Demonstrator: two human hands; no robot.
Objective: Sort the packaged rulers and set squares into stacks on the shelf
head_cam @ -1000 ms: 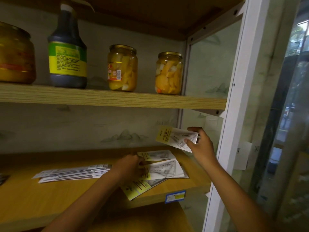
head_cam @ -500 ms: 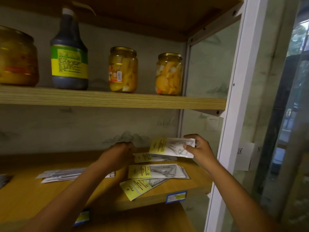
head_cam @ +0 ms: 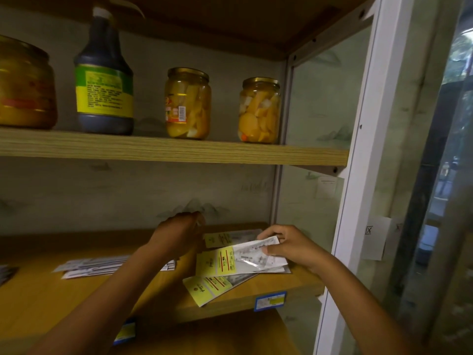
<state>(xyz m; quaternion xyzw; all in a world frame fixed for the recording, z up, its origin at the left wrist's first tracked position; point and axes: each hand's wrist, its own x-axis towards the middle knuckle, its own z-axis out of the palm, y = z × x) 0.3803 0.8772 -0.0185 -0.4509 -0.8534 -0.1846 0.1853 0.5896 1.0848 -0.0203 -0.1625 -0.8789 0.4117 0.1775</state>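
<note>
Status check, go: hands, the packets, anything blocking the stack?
Right hand pinches set square packet over the messy pile. Left hand curled, contents unclear. Ruler stack lies left. Nothing blocking.

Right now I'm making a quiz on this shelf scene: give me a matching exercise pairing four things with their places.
Things:
1. dark bottle
2. right hand
3. ruler stack
4. blue tag

Places:
A. lower shelf's front edge
B. upper shelf, between jars
C. lower shelf, left of the yellow packets
D. holding a packet over the pile

Pairs: 1-B, 2-D, 3-C, 4-A
</note>
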